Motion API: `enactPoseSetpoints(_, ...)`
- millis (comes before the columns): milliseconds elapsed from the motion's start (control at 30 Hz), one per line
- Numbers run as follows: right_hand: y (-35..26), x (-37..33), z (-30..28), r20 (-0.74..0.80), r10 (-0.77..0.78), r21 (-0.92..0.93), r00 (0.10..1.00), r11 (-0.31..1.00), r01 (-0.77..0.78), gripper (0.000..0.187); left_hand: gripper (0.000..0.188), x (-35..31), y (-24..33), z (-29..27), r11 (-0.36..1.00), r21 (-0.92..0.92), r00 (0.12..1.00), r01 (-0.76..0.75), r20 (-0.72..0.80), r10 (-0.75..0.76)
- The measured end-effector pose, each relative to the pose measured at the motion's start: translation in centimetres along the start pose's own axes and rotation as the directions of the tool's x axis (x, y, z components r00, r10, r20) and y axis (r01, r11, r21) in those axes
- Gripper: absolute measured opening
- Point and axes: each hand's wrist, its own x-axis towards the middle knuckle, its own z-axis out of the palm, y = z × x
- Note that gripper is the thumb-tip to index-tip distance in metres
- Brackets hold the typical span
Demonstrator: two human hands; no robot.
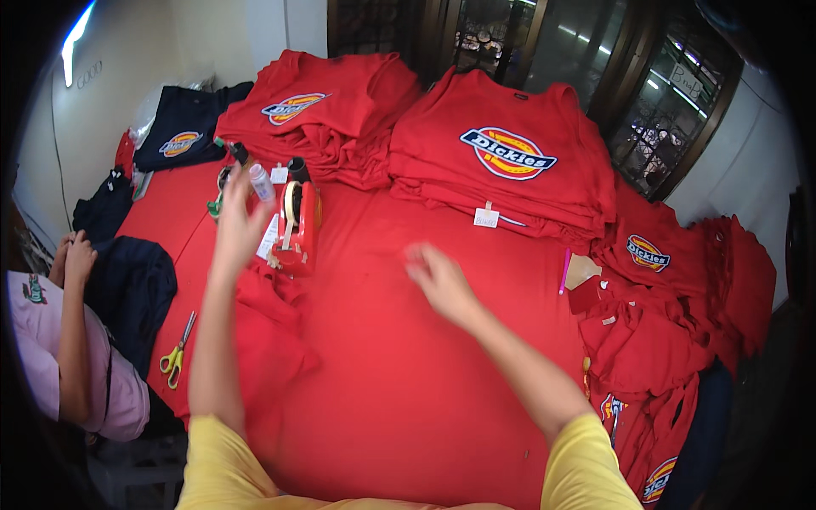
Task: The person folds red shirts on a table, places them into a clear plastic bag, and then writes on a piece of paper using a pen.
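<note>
Whitish, the small bottle [263,184] is sitting just right of the left hand's fingers [234,185], the right hand [444,286] hovering farther off, while blur is hiding whether either grip is open or closed.

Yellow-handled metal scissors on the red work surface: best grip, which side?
I'd grip the yellow-handled metal scissors by their yellow finger loops, from the person's near side. They lie flat on the red work surface, loops toward the person and slim metal blades pointing away, so this likely keeps fingers off the edges.
</note>
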Motion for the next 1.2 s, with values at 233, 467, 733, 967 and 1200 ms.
enactPoseSetpoints(233,-1.9,-30.9,-4.0,-0.097,0.138,-0.537,0.986,0.827,-0.168,0.02,0.04,-24.5,14.8,-1.0,0.993,-0.052,0.878,0.106,0.473,-0.069)
enactPoseSetpoints(467,-3.1,-40.9,-3.3,-0.409,0.2,-0.537,0.891,0.737,-0.411,0.027,0.041,-32.6,18.9,2.5,0.995,0.066,0.829,-0.079,0.559,0.028)
enactPoseSetpoints(733,1.9,-41.6,-14.0,-0.807,0.053,-0.287,0.588,0.835,-0.47,0.018,0.037,-33.5,19.0,2.3,0.985,0.103,0.85,-0.136,0.524,0.062)
enactPoseSetpoints(967,2.0,-51.2,-28.4,-0.998,0.041,0.047,-0.051,-0.082,-0.996,0.036,0.036,-34.1,18.9,1.6,0.987,0.13,0.866,-0.099,0.499,0.021)
enactPoseSetpoints(1200,-3.9,-58.9,-30.5,-0.997,0.034,-0.033,0.076,0.679,-0.734,0.03,0.028,-34.5,25.8,1.0,0.913,-0.251,0.776,0.321,0.623,-0.101)
